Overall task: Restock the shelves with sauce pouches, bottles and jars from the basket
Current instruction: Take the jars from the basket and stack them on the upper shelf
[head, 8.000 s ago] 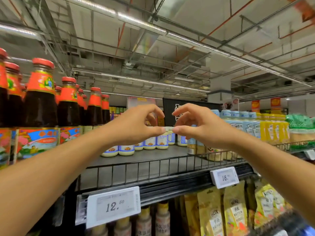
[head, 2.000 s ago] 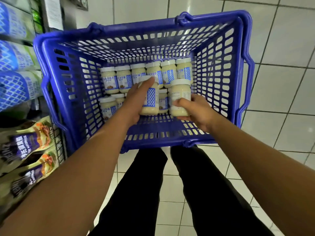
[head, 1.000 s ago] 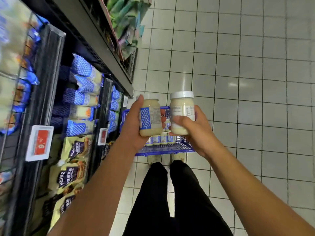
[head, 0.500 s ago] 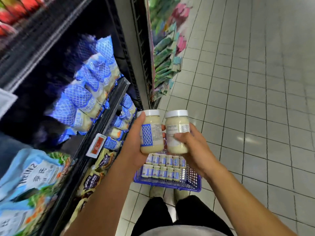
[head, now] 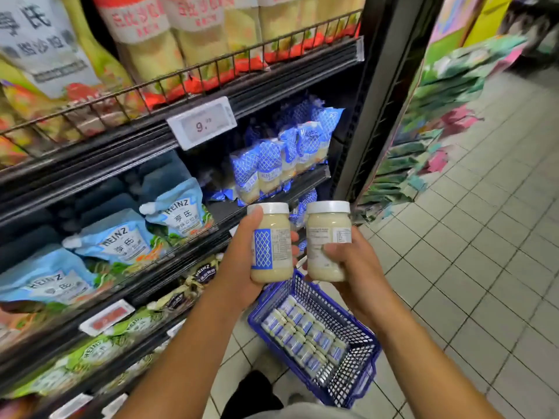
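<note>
Jars fill both hands, upright, side by side and just apart, before the shelves (head: pixel 90 158). The left hand (head: pixel 239 267) grips the left jar (head: pixel 272 243) round its body; the right hand (head: pixel 357 267) grips the right jar (head: pixel 328 237) the same way. Below them the basket (head: pixel 357 373) sits on the floor (head: pixel 484 267), with spare jars (head: pixel 302 331) in rows inside. Heinz pouches (head: pixel 175 210) and blue pouches (head: pixel 281 158) fill the nearby shelves. A wire rail (head: pixel 181 77) fronts the upper shelf, above a price tag (head: pixel 202 124).

A supermarket aisle: wire-fronted shelves (head: pixel 193 74) packed with sauce pouches (head: pixel 115 237), a price tag (head: pixel 202 124) on the rail, a tiled floor (head: pixel 484 237).
</note>
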`<act>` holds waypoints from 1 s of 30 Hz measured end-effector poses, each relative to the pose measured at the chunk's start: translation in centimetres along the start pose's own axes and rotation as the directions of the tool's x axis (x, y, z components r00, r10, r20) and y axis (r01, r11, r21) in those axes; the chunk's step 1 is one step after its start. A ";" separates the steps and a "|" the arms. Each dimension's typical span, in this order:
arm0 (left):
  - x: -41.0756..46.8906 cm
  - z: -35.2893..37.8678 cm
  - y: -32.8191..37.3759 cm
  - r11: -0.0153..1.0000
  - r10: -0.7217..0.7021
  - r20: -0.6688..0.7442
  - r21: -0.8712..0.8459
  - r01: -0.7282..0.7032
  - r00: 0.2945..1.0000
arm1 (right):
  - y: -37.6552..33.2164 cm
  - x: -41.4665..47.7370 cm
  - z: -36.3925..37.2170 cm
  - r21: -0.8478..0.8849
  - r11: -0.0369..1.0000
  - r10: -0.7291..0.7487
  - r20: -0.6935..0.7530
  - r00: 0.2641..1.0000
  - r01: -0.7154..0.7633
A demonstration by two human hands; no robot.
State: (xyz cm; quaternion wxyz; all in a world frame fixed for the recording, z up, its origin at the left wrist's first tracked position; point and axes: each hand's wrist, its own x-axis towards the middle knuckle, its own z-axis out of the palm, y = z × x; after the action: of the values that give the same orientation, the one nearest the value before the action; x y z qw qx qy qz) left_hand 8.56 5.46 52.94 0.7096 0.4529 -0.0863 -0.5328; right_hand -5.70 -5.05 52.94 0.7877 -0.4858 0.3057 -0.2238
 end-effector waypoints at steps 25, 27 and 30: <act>-36.2 -6.9 -6.1 0.767 0.471 -0.699 0.022 -0.641 0.539 | 8.4 -16.9 18.2 -0.366 0.930 0.280 0.771 0.572 0.037; -40.2 -8.0 -6.8 0.746 0.466 -0.740 0.034 -0.665 0.485 | 9.9 -20.1 20.7 -0.366 0.930 0.297 0.807 0.510 0.039; -46.4 -9.6 -7.9 0.707 0.468 -0.783 0.054 -0.705 0.409 | 12.4 -25.4 24.4 -0.373 0.927 0.329 0.853 0.404 0.031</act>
State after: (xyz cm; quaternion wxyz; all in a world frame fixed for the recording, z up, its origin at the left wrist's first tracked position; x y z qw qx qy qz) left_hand -10.37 49.33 58.30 0.8765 0.4613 0.1369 -0.0149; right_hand -6.05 32.06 56.76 0.7501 -0.6235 -0.0915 0.2005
